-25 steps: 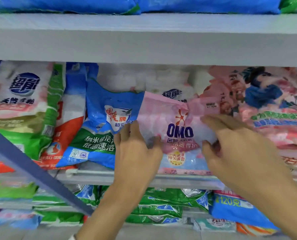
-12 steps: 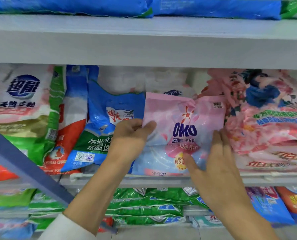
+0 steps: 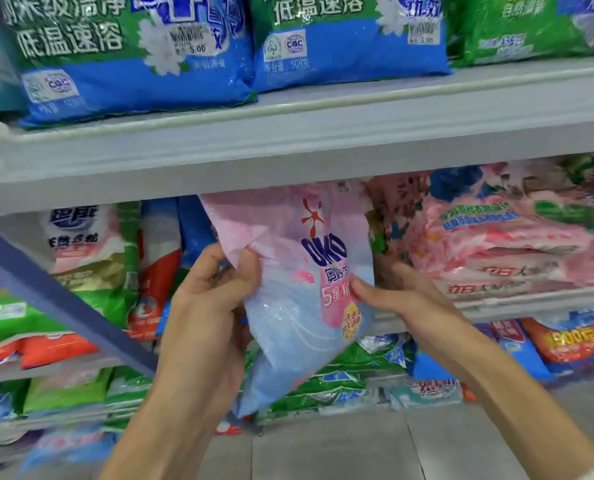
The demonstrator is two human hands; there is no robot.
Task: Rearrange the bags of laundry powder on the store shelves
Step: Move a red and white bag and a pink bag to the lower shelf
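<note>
Presently we find the pink and pale-blue plastic bag of laundry powder (image 3: 306, 299) off the shelving, held slightly tilted in front of the middle tier. Its top edge reaches the front lip of the grey upper shelf board (image 3: 288, 143). Its lower corner hangs below the middle shelf edge (image 3: 531, 303), in front of the green bags on the lower tier (image 3: 340, 372).

The left hand (image 3: 205, 306) grasps the bag's left edge, thumb on the face and fingers (image 3: 209, 261) curled behind. The right hand (image 3: 403, 299) pinches the right edge, thumb on the print.

For clearance, we note the stack of pink flowered bags (image 3: 496, 237) just beside the held bag on the right, and the standing red, white and blue bags (image 3: 160, 258) close on the left. A dark blue slanted bar (image 3: 56, 299) crosses near the left forearm. Grey tiled floor (image 3: 323, 452) lies below.

The held bag covers the shelf space behind it, so we cannot tell how wide that gap is. The blue and green bags on the upper shelf (image 3: 133, 64) are cut off by the top of the frame. The lower tiers at far left are blurred, and the bag's lettering is creased and only partly legible.
</note>
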